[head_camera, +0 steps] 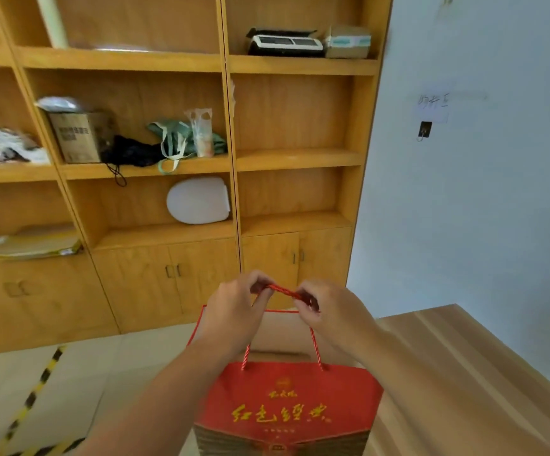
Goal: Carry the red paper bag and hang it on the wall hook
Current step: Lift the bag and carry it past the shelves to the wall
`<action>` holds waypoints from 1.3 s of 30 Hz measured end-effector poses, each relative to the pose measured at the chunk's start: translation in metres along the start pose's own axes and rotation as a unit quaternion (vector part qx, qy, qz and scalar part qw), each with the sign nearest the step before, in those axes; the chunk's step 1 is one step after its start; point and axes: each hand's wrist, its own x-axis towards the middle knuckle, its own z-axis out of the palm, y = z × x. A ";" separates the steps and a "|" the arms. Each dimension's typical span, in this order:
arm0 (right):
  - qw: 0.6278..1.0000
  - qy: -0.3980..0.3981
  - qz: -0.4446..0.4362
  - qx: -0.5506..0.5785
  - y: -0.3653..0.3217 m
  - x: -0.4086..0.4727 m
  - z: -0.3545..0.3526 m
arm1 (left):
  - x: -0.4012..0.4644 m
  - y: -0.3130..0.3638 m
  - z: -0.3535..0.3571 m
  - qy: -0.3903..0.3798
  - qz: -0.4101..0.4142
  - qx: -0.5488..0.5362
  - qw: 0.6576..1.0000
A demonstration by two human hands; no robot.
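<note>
The red paper bag [290, 403] with gold lettering hangs in front of me, low in the middle of the view. Its twisted red cord handles [285, 292] run up to my hands. My left hand [237, 307] pinches the cords on the left, and my right hand [326, 307] pinches them on the right, with a short stretch of cord taut between them. The wall hook [424, 130], small and dark with a metal loop, is fixed on the pale wall at the upper right, below a paper note. The bag is well below and left of the hook.
A wooden shelving unit [231, 159] fills the left and centre, holding a cardboard box [76, 136], bags, a white toilet seat lid [198, 200] and a device. A wooden table [458, 373] stands at the lower right against the wall. Yellow-black tape [33, 399] marks the tiled floor.
</note>
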 end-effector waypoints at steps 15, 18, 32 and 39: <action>0.998 0.040 -0.026 -0.035 0.031 0.176 0.087 | 0.131 -0.114 0.012 0.032 -0.037 0.001 0.999; 0.999 0.032 -0.024 -0.029 0.044 0.224 0.107 | 0.174 -0.150 0.016 0.014 -0.034 -0.017 0.999; 0.997 0.067 0.018 -0.021 0.123 0.461 0.176 | 0.410 -0.267 0.053 -0.024 -0.019 -0.007 1.000; 0.996 0.079 0.028 0.000 0.197 0.554 0.194 | 0.529 -0.307 0.108 -0.069 0.010 0.009 0.998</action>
